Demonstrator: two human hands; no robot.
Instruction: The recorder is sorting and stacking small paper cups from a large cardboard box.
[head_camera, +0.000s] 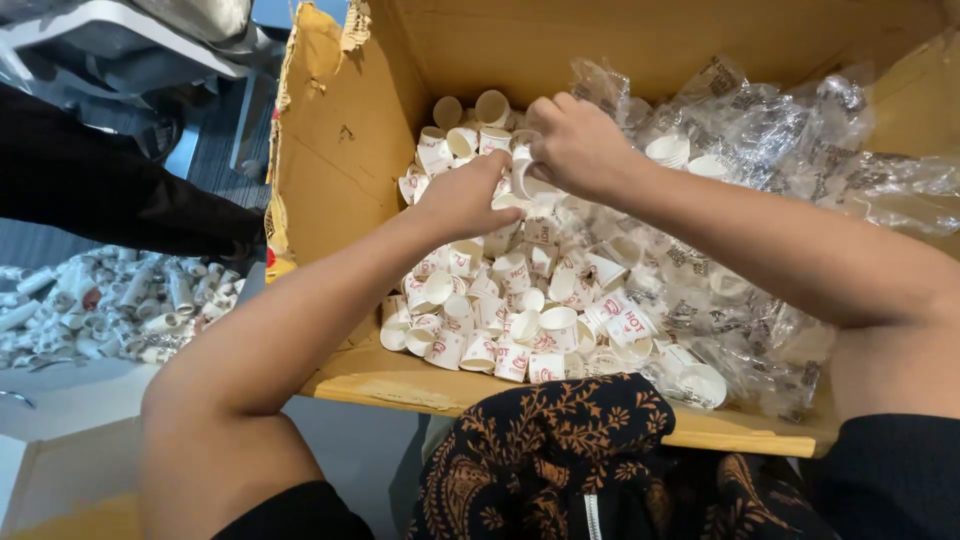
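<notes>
A large open cardboard box (340, 150) holds a heap of small white paper cups with red print (500, 320). Both my hands reach into it over the heap. My right hand (575, 145) is closed around a paper cup (525, 175) near the back of the pile. My left hand (465, 200) meets it from the left, its fingers closed on the same cup or one pressed against it; the fingertips are hidden. Clear plastic sleeves (780, 150) lie crumpled over the right half of the box, some with cups inside.
Outside the box at the left, more paper cups in stacked rows (110, 300) lie on a pale surface. A person's dark sleeve (110, 190) crosses above them. A flat cardboard piece (70, 480) lies at the lower left. Patterned dark cloth (560, 450) covers my lap.
</notes>
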